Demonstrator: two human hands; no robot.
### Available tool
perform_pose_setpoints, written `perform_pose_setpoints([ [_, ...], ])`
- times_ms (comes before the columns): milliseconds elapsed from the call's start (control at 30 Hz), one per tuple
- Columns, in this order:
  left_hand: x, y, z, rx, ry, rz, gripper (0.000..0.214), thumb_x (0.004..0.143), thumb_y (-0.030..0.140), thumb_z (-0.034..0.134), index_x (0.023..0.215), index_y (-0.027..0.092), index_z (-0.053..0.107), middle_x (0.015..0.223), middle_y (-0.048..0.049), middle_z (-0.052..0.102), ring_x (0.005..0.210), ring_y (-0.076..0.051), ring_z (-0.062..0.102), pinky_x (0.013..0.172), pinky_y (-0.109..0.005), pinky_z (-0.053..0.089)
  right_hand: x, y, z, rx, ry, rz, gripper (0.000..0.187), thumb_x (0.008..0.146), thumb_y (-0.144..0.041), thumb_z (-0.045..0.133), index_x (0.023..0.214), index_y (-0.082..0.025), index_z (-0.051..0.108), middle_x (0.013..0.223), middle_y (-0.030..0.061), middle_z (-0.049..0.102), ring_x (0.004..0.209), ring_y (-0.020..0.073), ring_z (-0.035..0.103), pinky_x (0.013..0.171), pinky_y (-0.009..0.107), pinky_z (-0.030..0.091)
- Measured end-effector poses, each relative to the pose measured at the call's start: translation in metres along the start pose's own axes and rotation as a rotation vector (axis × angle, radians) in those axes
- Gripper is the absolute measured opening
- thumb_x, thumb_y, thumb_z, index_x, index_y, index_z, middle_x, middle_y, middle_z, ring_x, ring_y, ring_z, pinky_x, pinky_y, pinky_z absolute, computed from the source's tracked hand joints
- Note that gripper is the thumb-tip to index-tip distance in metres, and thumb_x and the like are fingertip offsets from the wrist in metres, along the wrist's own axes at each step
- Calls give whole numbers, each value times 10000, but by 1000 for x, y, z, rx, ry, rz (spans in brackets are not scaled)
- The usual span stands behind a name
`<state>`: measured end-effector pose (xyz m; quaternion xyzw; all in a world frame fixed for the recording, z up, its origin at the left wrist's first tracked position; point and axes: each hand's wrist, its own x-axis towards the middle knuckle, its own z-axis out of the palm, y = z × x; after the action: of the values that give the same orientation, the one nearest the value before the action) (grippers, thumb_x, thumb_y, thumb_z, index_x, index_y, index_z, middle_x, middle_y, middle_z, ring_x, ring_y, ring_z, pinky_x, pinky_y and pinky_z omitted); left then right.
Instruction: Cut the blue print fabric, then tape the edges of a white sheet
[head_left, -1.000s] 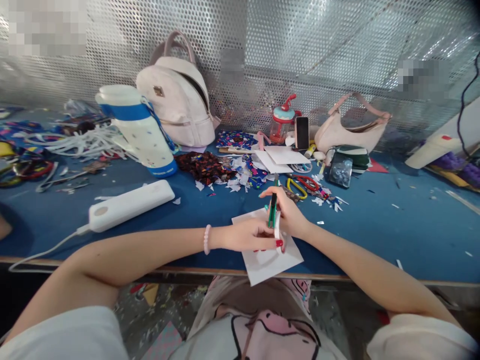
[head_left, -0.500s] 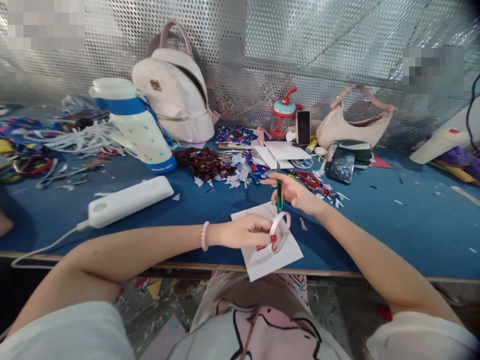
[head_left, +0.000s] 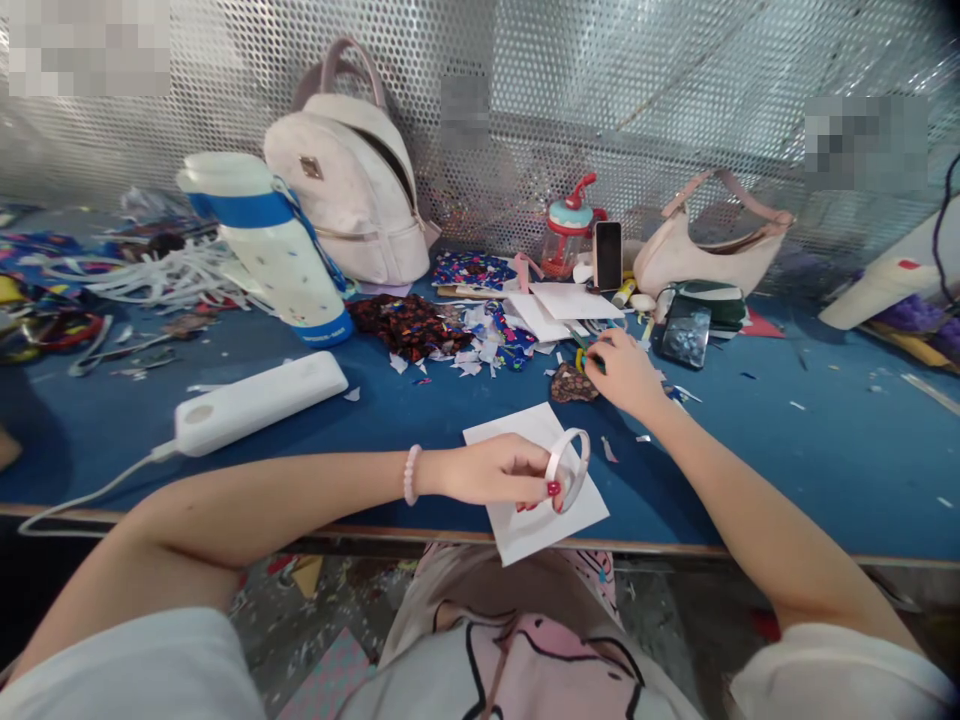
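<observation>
My left hand [head_left: 506, 470] pinches a thin white ring-shaped band [head_left: 576, 470] between thumb and fingers, holding it upright above a white sheet of paper [head_left: 581, 515] at the table's near edge. My right hand [head_left: 622, 372] is farther forward, fingers curled down among small items on the table. A bit of yellow shows by its fingertips, but what they grip is hidden. Touching or close to those fingers is a dark brown patterned scrap [head_left: 572, 384]. Stacked white papers [head_left: 574, 300] lie just beyond.
Paper and fabric scraps [head_left: 480, 345] lie mid-table beside a dark fabric heap [head_left: 409, 325]. A white power bank [head_left: 262, 400], a bottle [head_left: 270, 250] and a backpack [head_left: 345, 190] stand left. A dark phone [head_left: 685, 335], a handbag [head_left: 709, 255] and a red-lidded cup [head_left: 568, 235] are behind right.
My right hand has moved forward and right, away from the band; the green tool it held no longer shows clearly. The brown scrap now shows. My left hand and the band shifted slightly right.
</observation>
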<state>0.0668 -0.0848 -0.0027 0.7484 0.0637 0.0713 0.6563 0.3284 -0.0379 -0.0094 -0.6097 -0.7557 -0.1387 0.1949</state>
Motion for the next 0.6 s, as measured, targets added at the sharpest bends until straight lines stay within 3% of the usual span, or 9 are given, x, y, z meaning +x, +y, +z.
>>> perform_pose_setpoints([
  [67,0,-1,0,-17,1,8,368,909,474,549,857,119,633,665,9,525,581,-79,473,576,-184,404,-2,-5,-1,13,-41,-98,168,846,-284,553,768,-182,661,1072,140,584,1018,312,546,838,453,471],
  [200,1,-3,1,-29,-8,25,303,923,398,540,872,114,633,656,17,517,576,-73,476,567,-172,398,-3,-13,0,101,-170,-215,99,805,-231,595,724,-192,635,1048,115,595,997,287,543,871,459,459],
  [300,1,-3,1,-17,-13,30,275,925,358,529,878,106,632,657,16,519,580,-72,477,574,-170,400,0,-11,-1,140,-122,-204,101,793,-154,555,744,-189,636,986,111,602,964,276,547,858,435,455],
  [400,1,-2,0,5,-6,17,287,920,369,539,873,103,636,666,6,531,586,-76,480,580,-176,405,7,1,-6,219,10,-52,85,801,-170,557,747,-186,621,869,90,593,853,246,561,790,389,451],
  [533,2,-2,-1,-17,-3,8,340,914,431,556,872,104,639,660,6,533,580,-77,486,570,-178,409,16,28,-17,472,204,392,44,761,-177,615,769,-194,576,699,24,555,687,188,527,734,361,412],
  [600,2,-2,-1,-30,-3,4,373,909,464,557,869,102,638,659,7,531,583,-74,487,573,-176,412,18,40,-20,517,235,482,38,785,-192,585,796,-188,549,697,27,556,656,176,520,711,362,404],
])
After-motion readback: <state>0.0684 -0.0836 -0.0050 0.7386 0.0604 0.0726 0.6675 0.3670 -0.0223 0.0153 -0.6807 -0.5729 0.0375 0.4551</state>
